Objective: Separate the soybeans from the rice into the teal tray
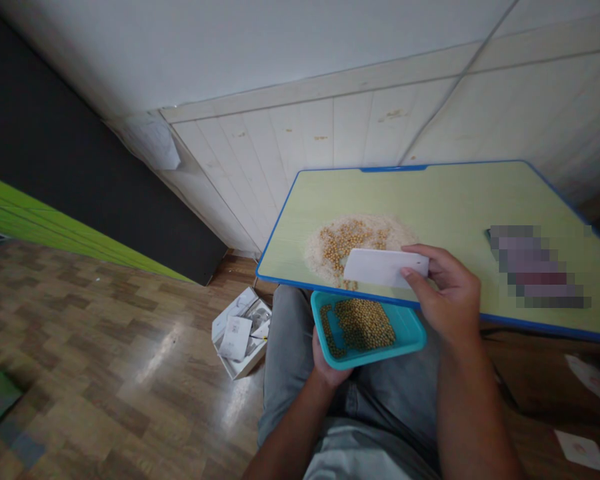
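One teal tub point(380, 357), golden beads point(365, 323) inside — left fingers point(318, 357) holding

Grey trousers point(289, 347), pale grey top point(365, 459), bare forearms point(466, 400)

"What sort of place is this?"

"A plain indoor room, possibly in a home, though that can't be settled. The floor point(85, 320) has a brown, wood-strip look, and white boards point(305, 123) line the lower part of the wall point(280, 47)."

"And the furniture?"

"A small table point(455, 207) with a blue rim stands close to those boards. An open box point(250, 365) sits on the floor, and a cable point(441, 108) runs down the wall behind the table."
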A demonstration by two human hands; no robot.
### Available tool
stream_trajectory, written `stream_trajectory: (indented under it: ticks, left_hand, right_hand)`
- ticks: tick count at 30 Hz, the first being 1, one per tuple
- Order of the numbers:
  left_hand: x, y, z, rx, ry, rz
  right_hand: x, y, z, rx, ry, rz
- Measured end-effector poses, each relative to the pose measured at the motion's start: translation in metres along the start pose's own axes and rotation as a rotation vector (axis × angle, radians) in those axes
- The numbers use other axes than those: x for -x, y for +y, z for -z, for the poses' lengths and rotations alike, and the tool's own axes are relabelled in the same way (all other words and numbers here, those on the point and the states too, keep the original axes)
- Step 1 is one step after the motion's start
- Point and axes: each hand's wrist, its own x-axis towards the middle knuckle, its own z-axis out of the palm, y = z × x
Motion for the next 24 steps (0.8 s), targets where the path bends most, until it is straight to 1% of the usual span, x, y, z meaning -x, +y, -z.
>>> stream_trajectory:
  ticks: [6,11,16,19,24]
  left_hand:
    - [0.000,0.000,0.002,-0.001,0.021,0.019]
    - [0.001,0.000,0.003,0.003,-0.007,0.013]
    - [0.001,-0.001,0.004,0.029,0.050,0.027]
    - [0.001,-0.001,0.008,0.028,0.046,0.030]
    - [-0.001,-0.002,0.013,0.008,0.070,0.040]
  right_hand:
    - [0.002,0.001,0.002,-0.022,-0.002,-0.009]
    - [0.004,0.000,0.002,-0.034,0.007,-0.027]
    - [0.005,-0.002,0.003,-0.038,0.010,-0.031]
    - [0.006,-0.002,0.005,-0.050,0.007,-0.043]
    - [0.008,-0.003,0.002,-0.042,0.068,-0.040]
